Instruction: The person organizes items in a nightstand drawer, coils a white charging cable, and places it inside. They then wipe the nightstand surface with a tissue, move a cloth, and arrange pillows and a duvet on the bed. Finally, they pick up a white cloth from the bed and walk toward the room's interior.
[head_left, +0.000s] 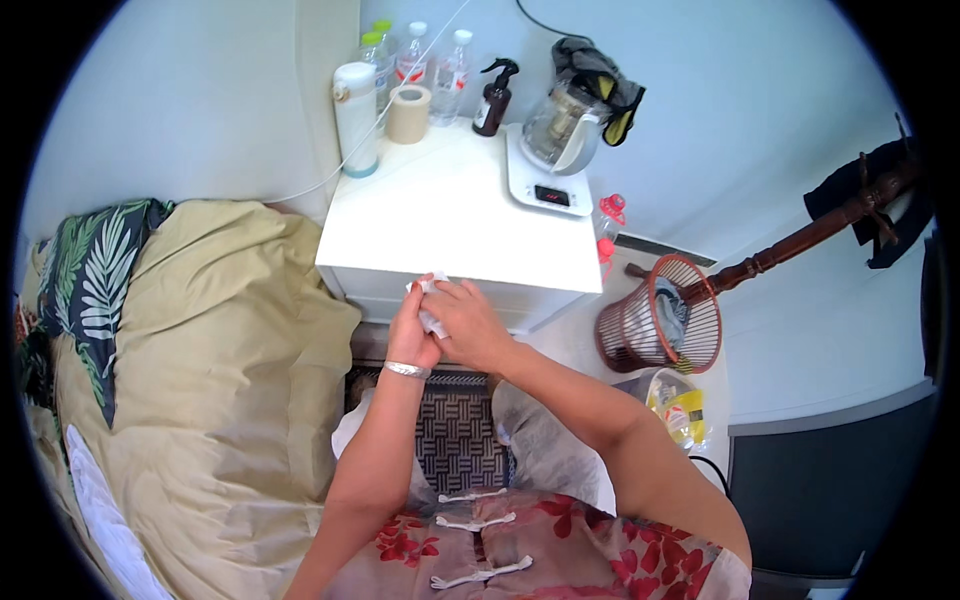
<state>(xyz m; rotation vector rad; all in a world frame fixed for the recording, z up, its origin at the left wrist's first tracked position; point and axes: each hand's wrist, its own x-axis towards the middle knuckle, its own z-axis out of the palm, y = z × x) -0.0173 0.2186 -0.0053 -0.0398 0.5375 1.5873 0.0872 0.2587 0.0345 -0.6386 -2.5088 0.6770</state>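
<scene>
Both hands meet just before the front edge of a white cabinet (450, 240). A crumpled white tissue or wipe (433, 324) sits between them. My left hand (409, 334), with a silver bangle (407, 369) at its wrist, is closed around the tissue from the left. Over it from the right lies my right hand (472, 326), its fingers pressed on the tissue and partly covering it. Part of the tissue shows above the fingers and part between the palms.
On the cabinet stand a white tumbler (355, 120), a tape roll (409, 116), several plastic bottles (451, 79), a spray bottle (493, 101) and a glass kettle (559, 131) on its base (551, 191). A bed (202, 360) lies left; a slatted basket (622, 330) and wooden coat stand (795, 244) are right.
</scene>
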